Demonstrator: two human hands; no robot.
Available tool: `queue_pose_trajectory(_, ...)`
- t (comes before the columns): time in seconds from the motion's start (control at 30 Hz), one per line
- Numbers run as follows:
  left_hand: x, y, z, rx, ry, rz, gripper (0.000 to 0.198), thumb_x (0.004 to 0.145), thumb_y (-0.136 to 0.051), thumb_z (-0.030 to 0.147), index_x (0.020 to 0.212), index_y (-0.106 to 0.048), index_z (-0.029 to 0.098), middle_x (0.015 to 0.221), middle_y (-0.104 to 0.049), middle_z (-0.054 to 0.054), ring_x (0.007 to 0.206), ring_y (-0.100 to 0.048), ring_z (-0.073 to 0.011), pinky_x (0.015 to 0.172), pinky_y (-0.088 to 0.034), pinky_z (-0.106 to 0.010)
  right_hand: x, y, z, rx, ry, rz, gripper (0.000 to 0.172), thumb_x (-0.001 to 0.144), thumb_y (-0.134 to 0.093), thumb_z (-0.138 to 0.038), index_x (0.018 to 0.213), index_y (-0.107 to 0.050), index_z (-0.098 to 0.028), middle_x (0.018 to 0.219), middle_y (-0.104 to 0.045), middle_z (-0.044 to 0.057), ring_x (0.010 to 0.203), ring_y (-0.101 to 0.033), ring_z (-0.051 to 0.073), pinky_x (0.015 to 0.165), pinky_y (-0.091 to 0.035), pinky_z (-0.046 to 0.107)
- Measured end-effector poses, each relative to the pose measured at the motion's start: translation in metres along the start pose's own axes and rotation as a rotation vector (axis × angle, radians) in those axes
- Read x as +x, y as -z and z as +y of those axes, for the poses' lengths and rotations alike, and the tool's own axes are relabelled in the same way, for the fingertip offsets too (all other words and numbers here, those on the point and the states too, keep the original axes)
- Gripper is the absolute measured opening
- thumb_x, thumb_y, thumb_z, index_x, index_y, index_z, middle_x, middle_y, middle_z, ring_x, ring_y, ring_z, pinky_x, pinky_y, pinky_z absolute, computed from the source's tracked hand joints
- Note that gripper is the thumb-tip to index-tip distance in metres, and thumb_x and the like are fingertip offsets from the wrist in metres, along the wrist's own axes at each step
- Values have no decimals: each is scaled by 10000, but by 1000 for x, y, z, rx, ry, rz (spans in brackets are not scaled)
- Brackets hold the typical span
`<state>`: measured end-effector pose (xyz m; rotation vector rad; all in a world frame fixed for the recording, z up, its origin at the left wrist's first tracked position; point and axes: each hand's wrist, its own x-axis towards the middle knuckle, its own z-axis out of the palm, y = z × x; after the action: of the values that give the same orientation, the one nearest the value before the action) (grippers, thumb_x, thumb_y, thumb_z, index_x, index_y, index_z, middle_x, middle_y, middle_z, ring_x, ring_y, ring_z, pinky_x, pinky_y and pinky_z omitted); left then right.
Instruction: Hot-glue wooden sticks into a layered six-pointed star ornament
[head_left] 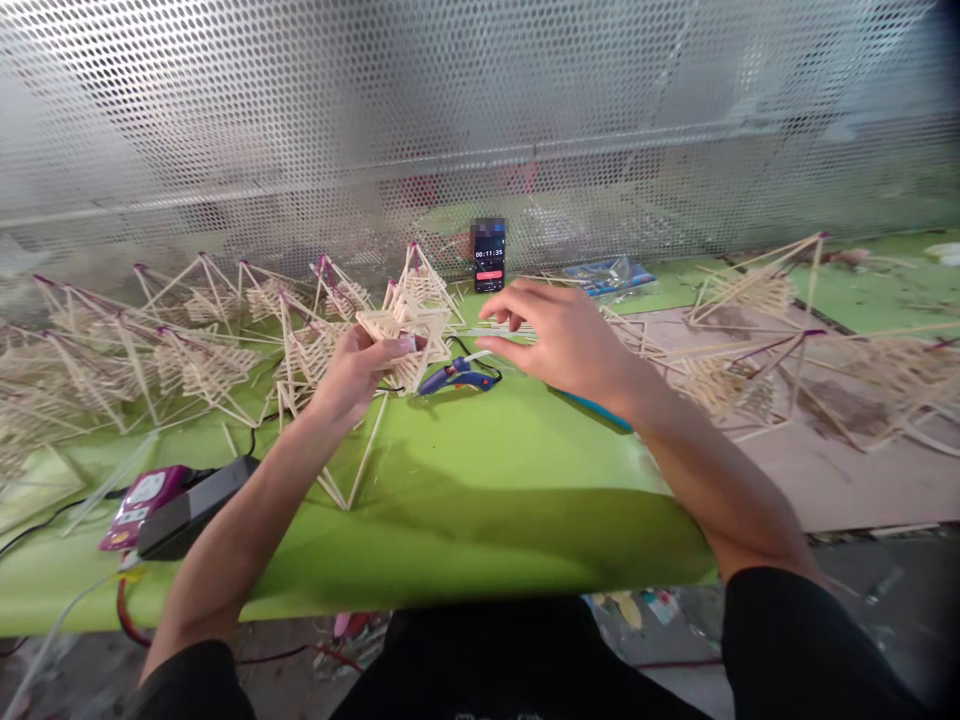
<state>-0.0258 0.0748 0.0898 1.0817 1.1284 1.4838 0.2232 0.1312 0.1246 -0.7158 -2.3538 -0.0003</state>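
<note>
My left hand (360,365) is closed around the edge of a small stacked frame of pale wooden sticks (409,325), thumb on top. A stick triangle (364,460) slants down toward the table's front beneath that hand. Just right of the frame, a blue glue gun (456,377) lies on the green table, a whitish rod at its back end. Above and to the right of the gun hovers my right hand (559,335), fingers curved and apart from the thumb, with nothing visible between them. Loose thin sticks (506,328) lie behind its fingertips.
Several stick models with purple tips (202,360) crowd the left; more stand on a board (847,490) at right. A phone (489,258) showing a timer leans near the perforated metal screen (375,120). A purple device (146,505) and black box (195,510) with cables sit front left.
</note>
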Motion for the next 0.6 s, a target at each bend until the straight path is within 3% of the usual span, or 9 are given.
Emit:
queue_pose_trajectory(0.1, 0, -1, -1, 15, -1, -1, 311, 600, -862, 255, 878, -754, 167, 861, -790, -57, 800, -754, -195, 685, -565, -233, -4, -6, -10, -84, 136, 176, 192, 911, -693, -320, 1002, -582, -192, 927, -663, 50, 797, -612, 171, 735, -482, 307)
queue_pose_trajectory(0.2, 0, -1, -1, 24, -10, -3, 304, 603, -871, 261, 863, -755, 154, 875, -791, -71, 795, -749, -183, 686, -558, -221, -9, -7, -25, -152, 382, 355, 147, 928, -674, -283, 942, -561, -189, 875, -659, 45, 819, -613, 173, 753, -501, 309)
queue_pose_trajectory(0.3, -1, -1, -1, 24, -18, -20, 285, 605, -873, 263, 841, -759, 150, 851, -787, -65, 775, -741, -174, 673, -554, -215, -18, -11, -45, -229, 584, 375, 84, 924, -659, -205, 900, -581, -182, 822, -657, 20, 738, -576, 154, 689, -465, 305)
queue_pose_trajectory(0.43, -3, -3, -1, 13, -27, -29, 327, 606, -872, 269, 898, -767, 168, 824, -779, -36, 755, -734, -170, 702, -570, -232, -35, -33, -71, -270, 715, -121, 73, 958, -541, -128, 945, -606, -159, 811, -650, 22, 730, -612, 166, 645, -436, 321)
queue_pose_trajectory(0.53, -3, -4, -1, 3, -37, -25, 307, 597, -872, 261, 875, -768, 183, 811, -776, -22, 750, -734, -162, 719, -573, -231, -48, -60, -81, -225, 620, -457, 336, 927, -521, -78, 1257, -549, -134, 837, -690, 47, 699, -654, 189, 593, -408, 323)
queue_pose_trajectory(0.6, -2, -4, -1, -2, -40, -28, 289, 596, -871, 258, 858, -770, 191, 805, -775, -18, 754, -735, -159, 716, -572, -224, -53, -77, -84, -136, 583, -662, 442, 917, -511, -86, 1357, -493, -126, 794, -707, 50, 685, -674, 196, 575, -400, 313)
